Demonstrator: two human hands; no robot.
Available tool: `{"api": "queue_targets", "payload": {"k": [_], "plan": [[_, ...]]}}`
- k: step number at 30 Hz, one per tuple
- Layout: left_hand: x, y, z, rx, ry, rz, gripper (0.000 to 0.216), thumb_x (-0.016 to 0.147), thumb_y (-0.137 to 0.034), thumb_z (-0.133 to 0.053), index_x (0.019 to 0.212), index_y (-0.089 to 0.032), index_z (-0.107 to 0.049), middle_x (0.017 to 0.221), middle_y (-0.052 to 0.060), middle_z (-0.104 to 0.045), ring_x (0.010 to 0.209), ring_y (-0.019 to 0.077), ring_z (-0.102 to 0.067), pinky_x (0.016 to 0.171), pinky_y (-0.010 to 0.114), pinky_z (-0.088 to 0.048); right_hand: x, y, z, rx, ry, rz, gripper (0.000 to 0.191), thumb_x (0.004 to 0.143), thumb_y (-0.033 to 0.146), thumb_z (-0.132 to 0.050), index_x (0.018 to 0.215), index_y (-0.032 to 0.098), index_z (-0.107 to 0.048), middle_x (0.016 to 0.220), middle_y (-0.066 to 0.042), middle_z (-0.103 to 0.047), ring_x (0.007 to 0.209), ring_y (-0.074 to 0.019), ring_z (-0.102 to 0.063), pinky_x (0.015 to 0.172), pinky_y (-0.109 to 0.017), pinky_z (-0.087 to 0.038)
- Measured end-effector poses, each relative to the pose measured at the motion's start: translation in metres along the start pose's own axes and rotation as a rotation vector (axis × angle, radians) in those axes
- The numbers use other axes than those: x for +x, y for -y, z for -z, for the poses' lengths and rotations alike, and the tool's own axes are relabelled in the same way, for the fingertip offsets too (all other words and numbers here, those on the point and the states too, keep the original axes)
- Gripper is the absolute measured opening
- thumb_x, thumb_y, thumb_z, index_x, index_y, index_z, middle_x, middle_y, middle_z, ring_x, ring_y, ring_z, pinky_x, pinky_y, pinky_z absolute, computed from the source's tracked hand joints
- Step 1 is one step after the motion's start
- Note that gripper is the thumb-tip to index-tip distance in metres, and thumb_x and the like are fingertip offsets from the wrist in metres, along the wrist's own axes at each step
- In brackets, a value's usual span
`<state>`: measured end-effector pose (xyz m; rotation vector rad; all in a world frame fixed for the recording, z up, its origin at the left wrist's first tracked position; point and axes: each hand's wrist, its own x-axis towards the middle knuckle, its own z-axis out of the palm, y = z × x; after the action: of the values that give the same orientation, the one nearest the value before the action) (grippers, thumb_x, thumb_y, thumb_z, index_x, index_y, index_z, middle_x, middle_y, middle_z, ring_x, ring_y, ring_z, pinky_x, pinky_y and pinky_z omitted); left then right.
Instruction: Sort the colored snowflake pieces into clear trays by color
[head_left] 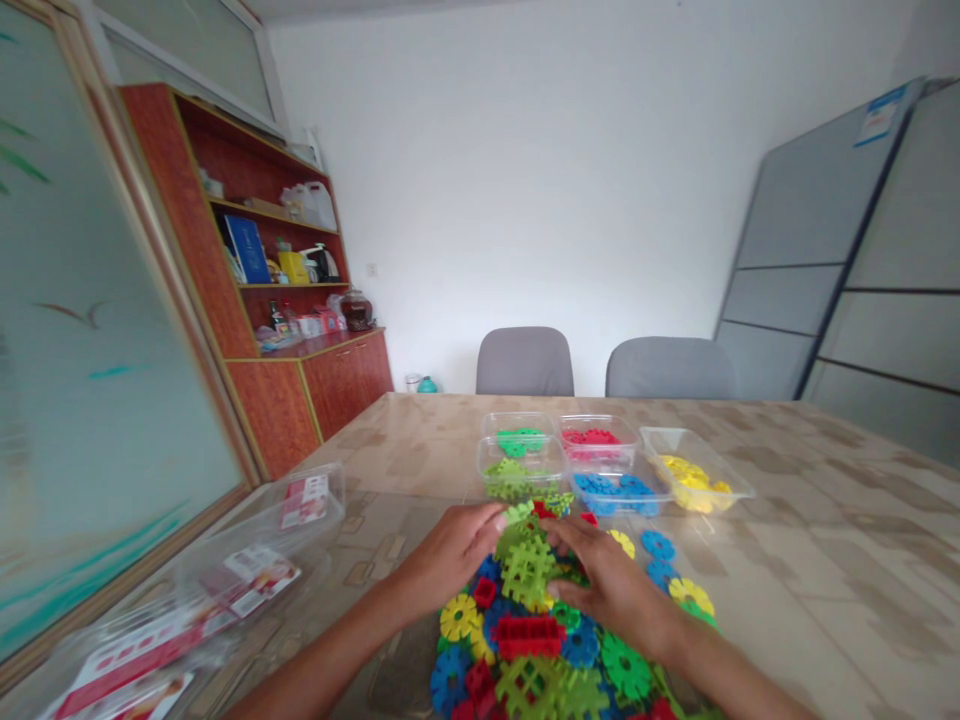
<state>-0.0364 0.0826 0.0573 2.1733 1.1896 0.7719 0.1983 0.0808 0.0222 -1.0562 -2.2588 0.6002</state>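
Note:
A heap of plastic interlocking blocks [540, 640] in green, red, blue and yellow lies on the table [810, 540] right in front of me. My left hand [450, 555] rests on the heap's left side, fingers stretched toward a light green square block [527, 568]. My right hand [611, 585] lies flat on the heap's right side, fingers spread and touching the same green block. Neither hand grips anything that I can see. Beyond the heap stand clear trays sorted by colour: dark green [519, 436], light green [517, 476], red [596, 438], blue [619, 490] and yellow [694, 475].
Clear plastic packaging with red labels [240, 570] lies on the table's left part. Two grey chairs [525, 362] stand at the far edge. A red-brown shelf cabinet [277, 290] fills the left wall, and grey panels [847, 270] lean at the right.

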Motion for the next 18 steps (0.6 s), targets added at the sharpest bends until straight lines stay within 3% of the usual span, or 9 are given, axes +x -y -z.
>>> {"api": "queue_targets", "payload": {"k": [2,5,10,15,18], "plan": [[0.002,0.002,0.000,-0.149,0.004,0.097,0.043,0.096,-0.045,-0.031,0.092,-0.015,-0.061,0.066,0.001,-0.060,0.059,0.0142,-0.054,0.059,0.024,-0.042,0.000,-0.001,0.000,0.005,-0.004,-0.005,0.062,0.074,0.015,-0.066,0.133,0.022,-0.048,0.110,-0.008,-0.063,0.098,-0.0232,-0.059,0.085,-0.037,-0.049],[0.004,0.007,-0.010,-0.350,0.104,0.202,0.045,0.091,-0.056,-0.034,0.087,-0.016,-0.054,0.060,-0.002,-0.053,0.046,0.0100,-0.047,0.045,0.020,-0.037,0.001,-0.001,0.000,-0.004,-0.006,0.004,0.064,0.074,0.014,-0.066,0.134,0.023,-0.047,0.110,-0.007,-0.063,0.096,-0.0224,-0.059,0.084,-0.037,-0.049],[0.002,0.018,-0.032,-0.379,0.161,0.217,0.037,0.083,-0.050,-0.051,0.097,-0.016,-0.050,0.059,-0.005,-0.049,0.043,0.0092,-0.048,0.041,0.019,-0.035,0.000,-0.001,0.001,-0.012,0.006,0.002,0.061,0.074,0.015,-0.065,0.133,0.022,-0.047,0.110,-0.008,-0.062,0.094,-0.0219,-0.059,0.083,-0.036,-0.049],[-0.002,0.017,-0.032,-0.210,0.028,0.156,0.049,0.077,-0.020,-0.056,0.124,-0.019,-0.044,0.091,0.001,-0.058,0.055,0.0091,-0.054,0.050,0.020,-0.040,0.000,0.001,0.001,-0.015,0.002,0.016,0.059,0.075,0.015,-0.065,0.131,0.020,-0.049,0.108,-0.008,-0.062,0.094,-0.0224,-0.059,0.082,-0.035,-0.048],[-0.005,0.010,-0.021,-0.096,0.082,0.091,0.061,0.071,-0.017,-0.061,0.130,-0.019,-0.046,0.106,0.005,-0.058,0.071,0.0131,-0.057,0.062,0.023,-0.045,0.000,0.003,0.002,-0.017,0.009,0.009,0.059,0.075,0.015,-0.065,0.131,0.019,-0.049,0.108,-0.009,-0.062,0.096,-0.0232,-0.059,0.083,-0.036,-0.048]]}}
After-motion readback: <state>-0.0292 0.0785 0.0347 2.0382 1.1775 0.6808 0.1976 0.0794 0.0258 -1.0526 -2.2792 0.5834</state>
